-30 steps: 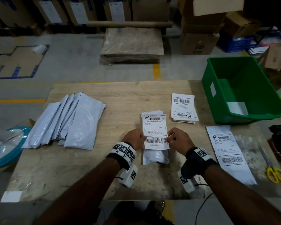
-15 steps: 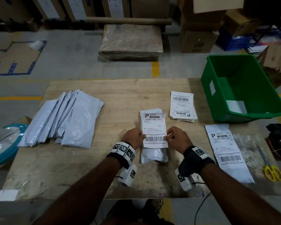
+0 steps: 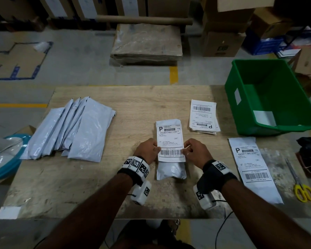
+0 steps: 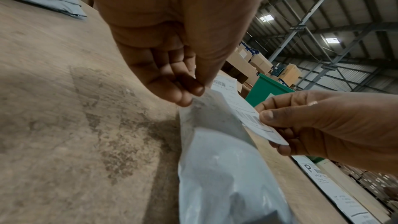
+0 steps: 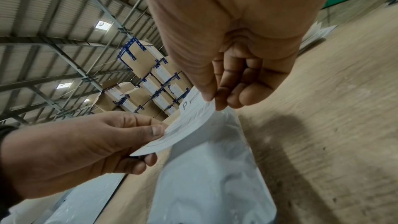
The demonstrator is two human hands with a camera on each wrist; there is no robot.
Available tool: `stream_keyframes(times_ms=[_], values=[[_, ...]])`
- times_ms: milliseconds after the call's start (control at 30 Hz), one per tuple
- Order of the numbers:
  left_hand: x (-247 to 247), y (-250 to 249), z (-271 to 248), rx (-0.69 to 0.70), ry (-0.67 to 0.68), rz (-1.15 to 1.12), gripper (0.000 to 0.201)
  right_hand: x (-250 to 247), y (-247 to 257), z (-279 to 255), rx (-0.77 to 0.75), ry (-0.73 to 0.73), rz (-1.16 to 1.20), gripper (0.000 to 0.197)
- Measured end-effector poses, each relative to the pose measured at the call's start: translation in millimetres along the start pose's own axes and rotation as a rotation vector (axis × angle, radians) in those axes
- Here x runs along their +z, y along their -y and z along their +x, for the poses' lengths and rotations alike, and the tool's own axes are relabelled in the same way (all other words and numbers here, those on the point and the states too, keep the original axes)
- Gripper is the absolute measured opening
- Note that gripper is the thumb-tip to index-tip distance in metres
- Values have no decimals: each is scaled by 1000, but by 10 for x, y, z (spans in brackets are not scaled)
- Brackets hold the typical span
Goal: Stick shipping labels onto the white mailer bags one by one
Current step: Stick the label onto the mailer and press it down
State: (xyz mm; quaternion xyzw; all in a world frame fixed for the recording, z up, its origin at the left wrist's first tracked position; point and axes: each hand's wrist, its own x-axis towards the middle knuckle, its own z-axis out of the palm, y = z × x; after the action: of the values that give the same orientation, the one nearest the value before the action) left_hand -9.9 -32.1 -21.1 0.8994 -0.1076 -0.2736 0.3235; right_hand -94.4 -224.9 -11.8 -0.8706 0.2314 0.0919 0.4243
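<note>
A white mailer bag (image 3: 171, 170) lies lengthwise at the table's middle. Over its upper part I hold a Priority Mail shipping label (image 3: 171, 141). My left hand (image 3: 148, 148) pinches the label's left edge and my right hand (image 3: 193, 150) pinches its right edge. In the left wrist view the label (image 4: 247, 111) arches above the bag (image 4: 226, 176), its near end lifted between my left hand (image 4: 193, 94) and right hand (image 4: 323, 125). The right wrist view shows the same curved label (image 5: 189, 125) between my right hand (image 5: 215, 103) and left hand (image 5: 75, 151), above the bag (image 5: 215, 185).
Several plain mailer bags (image 3: 70, 128) are fanned out at the left. A stack of labels (image 3: 203, 115) lies beyond my right hand, beside a green bin (image 3: 250, 105). A labelled mailer (image 3: 253, 168) and yellow-handled scissors (image 3: 303, 191) lie at the right.
Both hands keep their pinch on the label in much the same place over the bag. Only the head view has shifted slightly.
</note>
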Motion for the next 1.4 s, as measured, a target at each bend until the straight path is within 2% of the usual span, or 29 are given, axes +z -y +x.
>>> stream_keyframes(times_ms=[467, 967, 1233, 1400], values=[[16, 19, 25, 11, 3, -8, 12, 40, -70, 56, 11, 17, 6, 10], [50, 84, 45, 7, -4, -6, 14, 29, -99, 35, -34, 99, -16, 12], [76, 75, 28, 17, -22, 22, 15, -51, -98, -27, -1, 110, -73, 36], [35, 92, -8, 11, -4, 38, 27, -106, -105, -62, -49, 71, -78, 32]])
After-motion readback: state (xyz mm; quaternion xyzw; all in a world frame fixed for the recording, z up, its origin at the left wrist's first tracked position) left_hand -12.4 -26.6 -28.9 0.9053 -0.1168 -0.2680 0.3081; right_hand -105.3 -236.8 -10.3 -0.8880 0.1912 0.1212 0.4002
